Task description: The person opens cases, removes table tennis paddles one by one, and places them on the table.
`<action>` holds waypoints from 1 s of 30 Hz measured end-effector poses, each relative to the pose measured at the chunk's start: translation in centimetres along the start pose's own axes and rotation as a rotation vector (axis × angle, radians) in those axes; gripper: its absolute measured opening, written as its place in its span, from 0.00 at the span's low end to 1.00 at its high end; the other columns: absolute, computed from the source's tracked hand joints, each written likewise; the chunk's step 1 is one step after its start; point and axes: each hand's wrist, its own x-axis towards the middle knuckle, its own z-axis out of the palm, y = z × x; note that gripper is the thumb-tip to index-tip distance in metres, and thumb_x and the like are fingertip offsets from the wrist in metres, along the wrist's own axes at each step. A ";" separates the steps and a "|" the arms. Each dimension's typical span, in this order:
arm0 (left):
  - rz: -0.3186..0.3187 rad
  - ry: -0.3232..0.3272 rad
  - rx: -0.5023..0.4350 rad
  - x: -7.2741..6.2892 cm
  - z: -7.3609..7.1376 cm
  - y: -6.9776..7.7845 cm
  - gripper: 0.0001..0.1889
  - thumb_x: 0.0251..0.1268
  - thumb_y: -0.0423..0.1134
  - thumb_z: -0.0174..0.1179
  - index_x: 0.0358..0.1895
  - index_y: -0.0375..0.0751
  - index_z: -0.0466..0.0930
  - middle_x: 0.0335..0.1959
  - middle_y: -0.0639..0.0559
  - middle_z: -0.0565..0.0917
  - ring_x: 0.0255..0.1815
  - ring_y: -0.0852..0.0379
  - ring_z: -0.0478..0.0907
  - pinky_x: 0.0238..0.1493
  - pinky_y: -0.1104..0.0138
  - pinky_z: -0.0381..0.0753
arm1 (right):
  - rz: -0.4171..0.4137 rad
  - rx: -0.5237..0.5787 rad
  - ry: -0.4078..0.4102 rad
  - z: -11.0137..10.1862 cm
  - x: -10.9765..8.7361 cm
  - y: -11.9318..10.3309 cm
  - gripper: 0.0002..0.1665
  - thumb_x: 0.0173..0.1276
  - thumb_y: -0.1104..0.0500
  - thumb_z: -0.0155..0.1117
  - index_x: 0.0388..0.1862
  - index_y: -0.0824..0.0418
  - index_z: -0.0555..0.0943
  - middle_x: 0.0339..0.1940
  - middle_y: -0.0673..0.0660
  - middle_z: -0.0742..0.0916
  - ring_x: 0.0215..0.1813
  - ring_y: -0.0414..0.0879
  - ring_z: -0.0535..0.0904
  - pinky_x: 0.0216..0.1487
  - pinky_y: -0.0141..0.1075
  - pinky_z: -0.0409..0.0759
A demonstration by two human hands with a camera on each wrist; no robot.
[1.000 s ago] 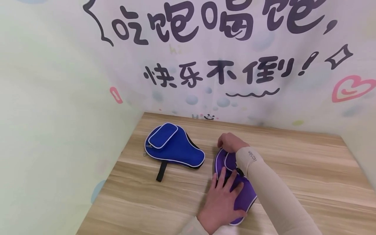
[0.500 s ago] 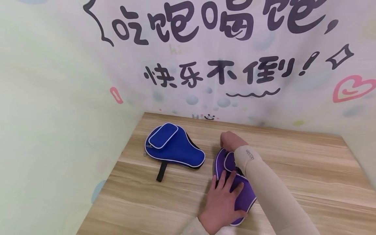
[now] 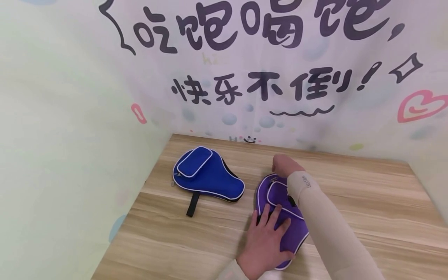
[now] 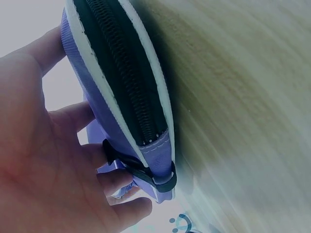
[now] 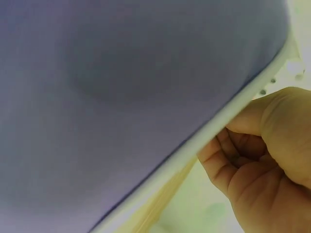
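A purple table tennis bat case point(image 3: 295, 230) with white piping lies on the table, its small pocket point(image 3: 278, 194) facing up. My left hand point(image 3: 264, 242) rests on its lower part, fingers spread. At the case's far rounded edge, my right hand point(image 3: 287, 166) has curled fingers, with thumb and forefinger pinched together at the rim in the right wrist view; what they pinch, seemingly the zipper pull, is hidden behind the piping. Along the side, the left wrist view shows a black zipper point(image 4: 121, 63) with its teeth meshed, and a black strap point(image 4: 167, 183).
To the left lies a blue bat case point(image 3: 220, 179) with a pocket point(image 3: 194, 161) and a black strap point(image 3: 192, 204). The wood-grain table point(image 3: 168, 241) meets a printed white wall point(image 3: 217, 116) behind and a pale wall point(image 3: 70, 136) on the left.
My right hand has moved rightward along the far edge of the purple case, uncovering more of its pocket and upper rim. The left hand stays nearly still; the blue case has not moved.
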 end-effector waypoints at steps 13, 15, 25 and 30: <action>-0.010 -0.028 -0.024 0.2 0.1 0.0 0.45 0.51 0.82 0.57 0.75 0.74 0.64 0.84 0.57 0.55 0.84 0.47 0.55 0.76 0.44 0.65 | 0.021 0.035 0.009 -0.1 -1.6 3.5 0.13 0.67 0.70 0.60 0.45 0.70 0.88 0.48 0.67 0.91 0.56 0.64 0.85 0.61 0.53 0.81; -0.011 -0.032 -0.024 0.2 0.2 -0.1 0.45 0.51 0.82 0.57 0.76 0.74 0.64 0.84 0.57 0.55 0.85 0.47 0.55 0.76 0.44 0.64 | 0.017 0.045 0.007 0.1 -1.8 4.1 0.14 0.67 0.71 0.59 0.45 0.70 0.89 0.48 0.68 0.91 0.56 0.64 0.85 0.61 0.53 0.82; -0.010 -0.064 -0.032 0.4 -0.1 -0.2 0.45 0.54 0.81 0.55 0.77 0.73 0.63 0.85 0.57 0.54 0.84 0.46 0.55 0.77 0.44 0.63 | 0.025 0.074 0.022 0.9 -2.9 6.7 0.15 0.66 0.72 0.57 0.44 0.70 0.89 0.47 0.69 0.90 0.55 0.64 0.85 0.59 0.53 0.82; -0.011 -0.074 -0.079 0.4 -0.5 -0.3 0.44 0.55 0.80 0.55 0.76 0.72 0.64 0.85 0.56 0.55 0.84 0.45 0.56 0.77 0.43 0.62 | 0.031 0.103 0.030 1.4 -4.0 8.5 0.16 0.65 0.70 0.55 0.43 0.70 0.89 0.46 0.68 0.90 0.54 0.65 0.85 0.59 0.55 0.82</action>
